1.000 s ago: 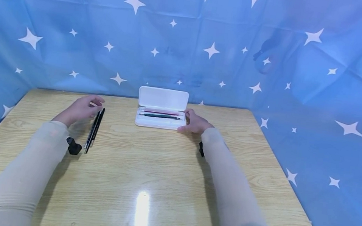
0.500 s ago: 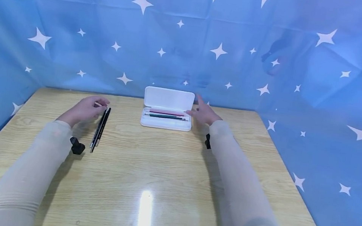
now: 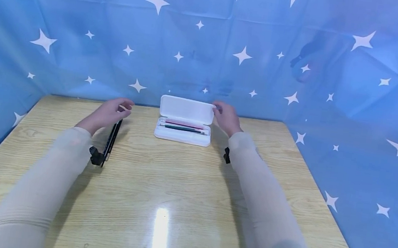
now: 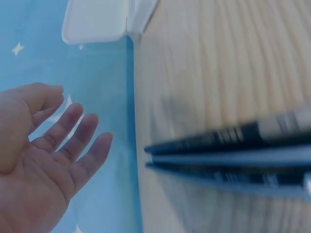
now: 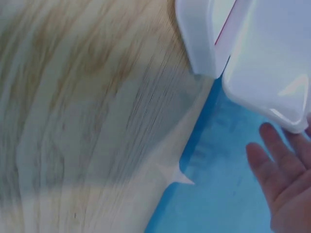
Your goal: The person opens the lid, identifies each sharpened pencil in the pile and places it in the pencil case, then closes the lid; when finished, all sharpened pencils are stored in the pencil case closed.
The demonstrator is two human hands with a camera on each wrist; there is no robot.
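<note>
The white pencil case (image 3: 182,137) lies at the back of the table with its lid (image 3: 187,110) raised. Inside are several thin pencils (image 3: 185,129), dark and reddish. My right hand (image 3: 227,118) pinches the lid's upper right corner; the right wrist view shows fingertips (image 5: 267,128) at the lid's edge. My left hand (image 3: 110,112) holds nothing, its fingers loosely bent in the left wrist view. It hovers beyond the far ends of several black pencils (image 3: 112,137) lying side by side, partly hidden by the hand and wrist camera.
The wooden table (image 3: 161,177) ends at the back against a blue curtain (image 3: 191,64) with white stars. Black wrist cameras sit on both sleeves, the left camera (image 3: 95,156) overlapping the black pencils in the head view.
My right hand has gone from the case's right end up to the lid's corner. The case now sits slightly skewed. My left hand has moved right and away from the body.
</note>
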